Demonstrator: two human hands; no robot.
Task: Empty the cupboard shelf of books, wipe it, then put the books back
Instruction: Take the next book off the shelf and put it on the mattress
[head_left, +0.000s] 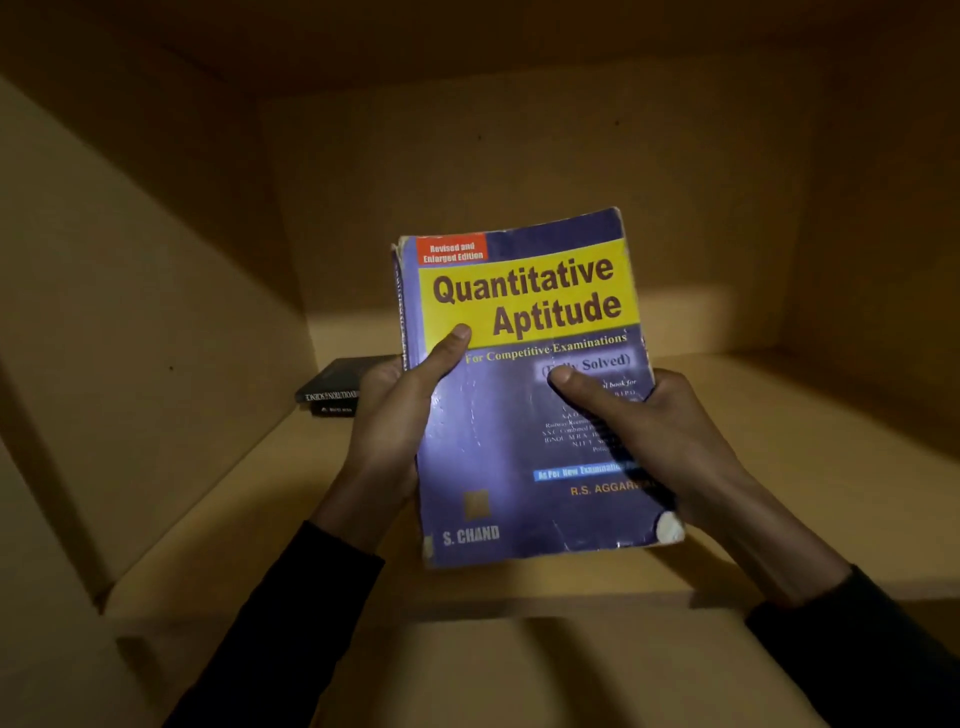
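Worn glossy purple paperback (519, 415) in left hand (395, 415) and right hand (660, 431), thumbs on cover.

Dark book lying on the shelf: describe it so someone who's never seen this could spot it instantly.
Look into the wooden cupboard, at the shelf. Near its back left corner, a dark book lies flat on another one, partly hidden behind the left hand. Unlike the purple and yellow book held up in both hands, it is almost black, with pale lettering on its spine.

Tan back panel (519, 156), light patch (353, 327), left side wall (130, 286)
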